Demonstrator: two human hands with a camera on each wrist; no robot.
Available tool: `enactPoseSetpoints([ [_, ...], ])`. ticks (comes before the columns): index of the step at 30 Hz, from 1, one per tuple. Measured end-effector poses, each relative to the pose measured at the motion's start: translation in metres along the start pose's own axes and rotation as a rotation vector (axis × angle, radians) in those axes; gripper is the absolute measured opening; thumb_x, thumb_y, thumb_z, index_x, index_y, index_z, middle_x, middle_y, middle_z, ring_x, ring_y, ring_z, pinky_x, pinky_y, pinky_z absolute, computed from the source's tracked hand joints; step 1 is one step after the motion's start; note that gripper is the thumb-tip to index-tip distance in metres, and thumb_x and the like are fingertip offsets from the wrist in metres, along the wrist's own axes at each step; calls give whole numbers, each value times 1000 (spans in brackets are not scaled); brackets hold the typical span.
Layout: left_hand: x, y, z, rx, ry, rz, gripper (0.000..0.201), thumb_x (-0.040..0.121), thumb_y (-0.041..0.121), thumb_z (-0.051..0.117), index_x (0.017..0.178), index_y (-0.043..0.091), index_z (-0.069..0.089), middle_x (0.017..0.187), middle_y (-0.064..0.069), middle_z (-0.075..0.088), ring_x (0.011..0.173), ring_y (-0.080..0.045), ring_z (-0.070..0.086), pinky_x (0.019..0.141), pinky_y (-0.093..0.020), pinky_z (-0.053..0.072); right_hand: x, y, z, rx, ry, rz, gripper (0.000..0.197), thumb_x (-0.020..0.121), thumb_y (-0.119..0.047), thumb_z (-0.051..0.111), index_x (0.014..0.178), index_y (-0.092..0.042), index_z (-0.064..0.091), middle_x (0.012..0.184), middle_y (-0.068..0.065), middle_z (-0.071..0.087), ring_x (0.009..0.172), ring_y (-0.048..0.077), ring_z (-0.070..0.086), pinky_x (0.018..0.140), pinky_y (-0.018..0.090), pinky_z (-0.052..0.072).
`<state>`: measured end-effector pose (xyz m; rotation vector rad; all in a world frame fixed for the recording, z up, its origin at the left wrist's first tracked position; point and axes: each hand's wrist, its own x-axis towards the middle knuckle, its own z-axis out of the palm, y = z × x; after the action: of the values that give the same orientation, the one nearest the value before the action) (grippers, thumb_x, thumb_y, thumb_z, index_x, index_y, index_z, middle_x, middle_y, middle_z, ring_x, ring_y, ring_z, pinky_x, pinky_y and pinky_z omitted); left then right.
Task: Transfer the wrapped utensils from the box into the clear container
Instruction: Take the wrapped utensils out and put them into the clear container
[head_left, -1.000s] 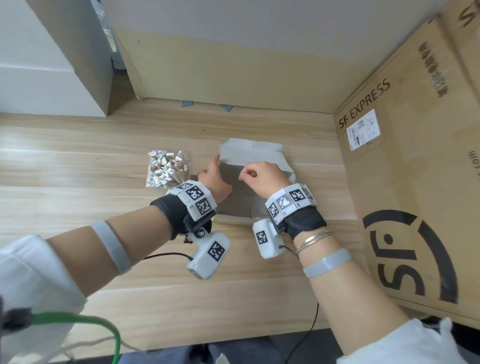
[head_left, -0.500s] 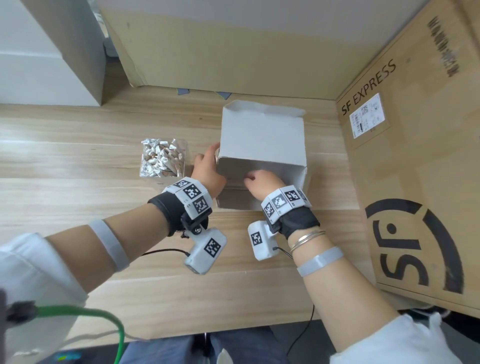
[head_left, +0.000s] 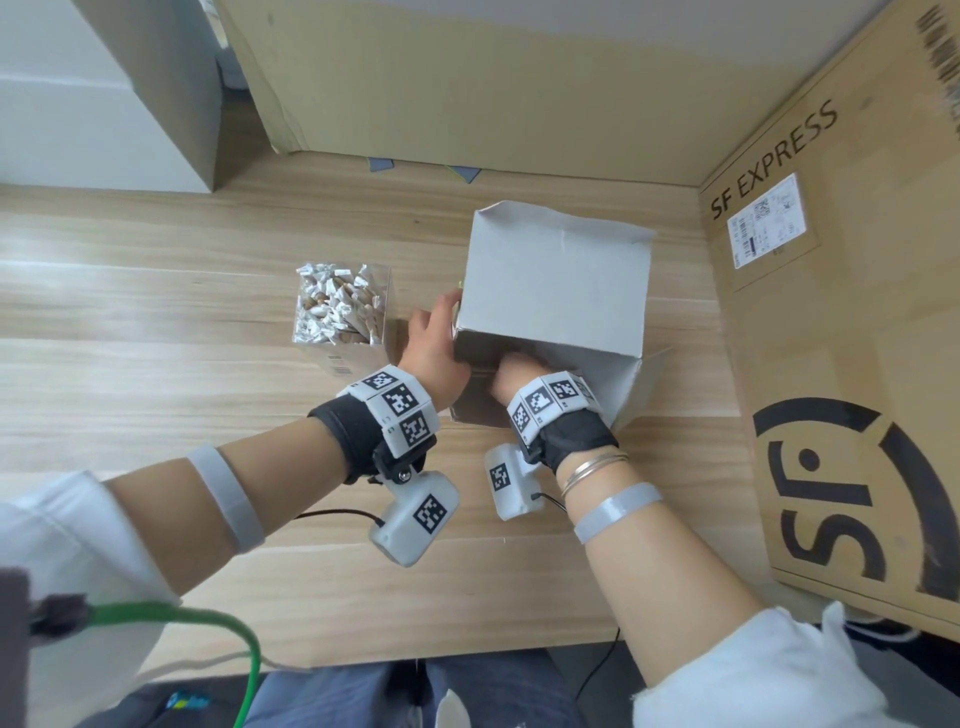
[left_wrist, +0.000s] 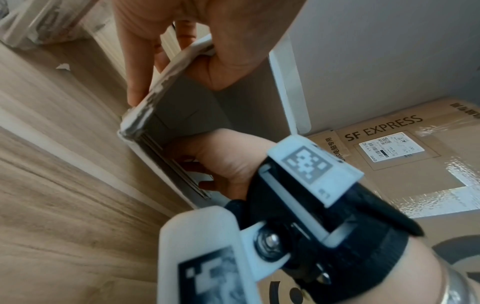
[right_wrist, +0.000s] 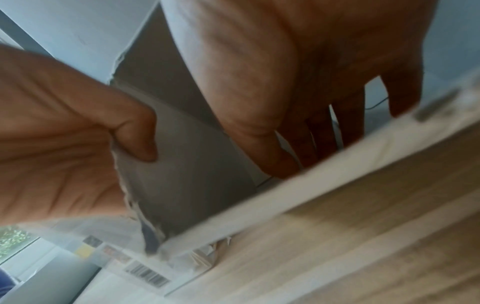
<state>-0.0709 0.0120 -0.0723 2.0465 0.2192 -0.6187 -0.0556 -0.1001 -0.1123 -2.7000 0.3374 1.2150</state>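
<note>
The wrapped utensils (head_left: 337, 304) fill the clear container (head_left: 382, 312), a bundle of white paper-wrapped pieces with wooden tips showing, packed upright and standing on the table (head_left: 156, 322). The container bears a barcode label low on its near wall. Just to its right, the white cardboard box (head_left: 556, 280) is tipped up on the table, one broad white panel facing the head camera and its open end turned toward the person. Whether any utensils are inside the box cannot be told; the inner walls that show are plain grey.

The left hand (head_left: 434, 353) grips the left edge of the box opening: in the left wrist view its thumb lies inside against the grey wall while the fingers (left_wrist: 135, 67) wrap the outside, pinching the torn cardboard rim. The right hand (head_left: 519, 371) reaches into the open end of the box. In the right wrist view its fingers (right_wrist: 348, 115) are stretched out fairly straight, tips down against the lower flap; nothing is seen held in them.

Both wrists carry black straps with white marker blocks and a small white camera housing. A large brown SF EXPRESS carton (head_left: 841, 338) stands close on the right of the box, and another cardboard panel (head_left: 467, 88) rises behind at the far edge of the table. A green cable (head_left: 208, 623) curves at the lower left.
</note>
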Motion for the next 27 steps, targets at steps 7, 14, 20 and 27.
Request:
enactPoseSetpoints([
  [7, -2, 2, -1, -11, -2, -18, 78, 79, -8, 42, 144, 29, 20, 130, -20, 35, 123, -28, 39, 104, -32, 31, -1, -6, -3, -148, -31, -45, 33, 96, -10, 45, 126, 0, 52, 136, 17, 52, 128, 30, 49, 105, 35, 38],
  [14, 0, 4, -2, 0, 10, -29, 76, 81, -6, 42, 144, 30, 20, 131, -17, 34, 113, -30, 45, 89, -24, 31, -4, -8, 1, -265, -34, -143, 33, 96, -13, 45, 127, -3, 53, 133, 16, 54, 125, 29, 51, 104, 37, 40],
  [20, 1, 9, -4, 2, 15, -36, 75, 84, -3, 42, 146, 30, 16, 133, -18, 32, 115, -32, 47, 98, -33, 37, -17, -7, -9, -120, -65, -154, 35, 95, -7, 45, 129, -2, 53, 133, 17, 56, 123, 31, 54, 98, 33, 43],
  [27, 7, 13, -11, 131, -24, -41, 85, 86, -5, 41, 149, 27, -7, 145, -19, 30, 118, -35, 49, 95, -36, 42, -34, -1, -40, 112, 109, -309, 18, 90, 0, 37, 96, -12, 50, 114, 13, 61, 102, 28, 57, 82, 31, 42],
])
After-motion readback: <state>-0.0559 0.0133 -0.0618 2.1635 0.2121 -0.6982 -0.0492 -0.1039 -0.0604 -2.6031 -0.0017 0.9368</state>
